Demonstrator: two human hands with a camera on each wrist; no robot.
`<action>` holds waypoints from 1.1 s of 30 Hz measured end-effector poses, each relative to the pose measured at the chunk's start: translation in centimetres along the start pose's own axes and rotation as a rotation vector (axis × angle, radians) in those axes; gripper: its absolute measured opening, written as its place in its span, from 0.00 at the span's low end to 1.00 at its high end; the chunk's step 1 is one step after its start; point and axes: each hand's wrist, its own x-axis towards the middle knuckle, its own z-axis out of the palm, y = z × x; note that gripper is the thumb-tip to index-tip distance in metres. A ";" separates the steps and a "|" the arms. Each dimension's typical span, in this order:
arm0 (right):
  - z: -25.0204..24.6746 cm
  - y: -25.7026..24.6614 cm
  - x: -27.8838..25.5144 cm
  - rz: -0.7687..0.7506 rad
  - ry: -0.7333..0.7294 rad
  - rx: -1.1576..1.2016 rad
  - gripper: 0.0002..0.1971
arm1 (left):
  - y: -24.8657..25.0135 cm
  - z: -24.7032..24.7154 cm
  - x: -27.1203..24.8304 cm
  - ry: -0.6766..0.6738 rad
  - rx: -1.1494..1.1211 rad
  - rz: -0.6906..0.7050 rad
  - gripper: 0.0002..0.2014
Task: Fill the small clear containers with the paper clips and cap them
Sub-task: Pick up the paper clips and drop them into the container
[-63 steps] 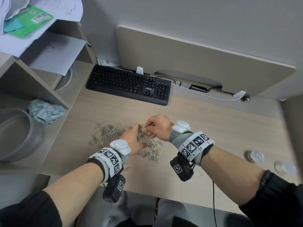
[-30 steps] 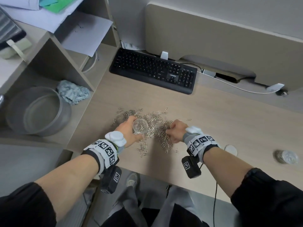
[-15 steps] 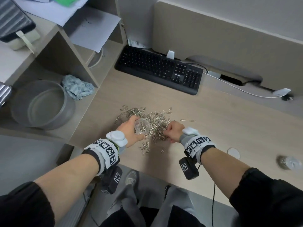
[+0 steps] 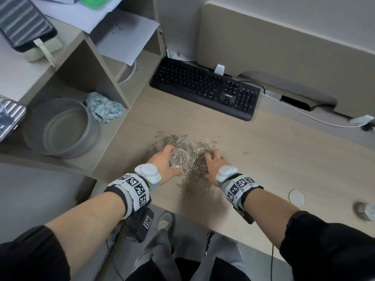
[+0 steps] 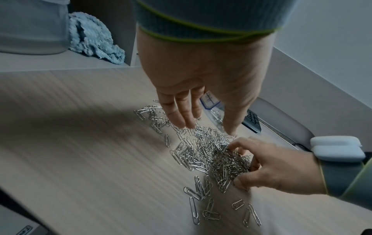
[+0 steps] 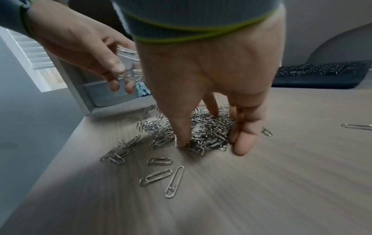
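Observation:
A heap of silver paper clips (image 4: pixel 195 149) lies on the wooden desk (image 4: pixel 274 159). My left hand (image 4: pixel 174 160) grips a small clear container (image 4: pixel 179 159), mouth up, at the heap's left edge; a few clips lie inside it. In the left wrist view the container (image 5: pixel 213 109) shows between fingers and thumb of the left hand (image 5: pixel 207 127). My right hand (image 4: pixel 212 157) is dug into the heap, thumb and fingers curled round a clump of clips (image 5: pixel 227 160). The right wrist view shows the right hand (image 6: pixel 211 143) with the clump (image 6: pixel 207 132) between thumb and fingers.
A white cap (image 4: pixel 296 197) lies on the desk right of my right arm. A filled container (image 4: pixel 365 209) stands at the far right edge. A black keyboard (image 4: pixel 205 88) sits behind the heap. To the left, a shelf holds a grey bowl (image 4: pixel 60 128) and a blue cloth (image 4: pixel 103 107).
My right hand left the container's mouth, dropped to the heap on the right, and closed its fingers round clips. The left hand has kept hold of the container.

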 end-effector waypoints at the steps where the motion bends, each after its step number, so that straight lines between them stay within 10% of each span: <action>1: -0.1 -0.1 0.2 -0.009 0.005 0.005 0.27 | 0.0 0.0 0.0 -0.001 -0.001 -0.004 0.35; 19: -7.0 5.6 -4.4 0.141 0.028 1.111 0.05 | 5.7 0.5 1.4 -0.058 0.016 0.106 0.37; 33: -14.2 8.0 -9.4 0.012 0.165 0.868 0.01 | 15.8 1.0 1.3 -0.088 0.030 0.256 0.30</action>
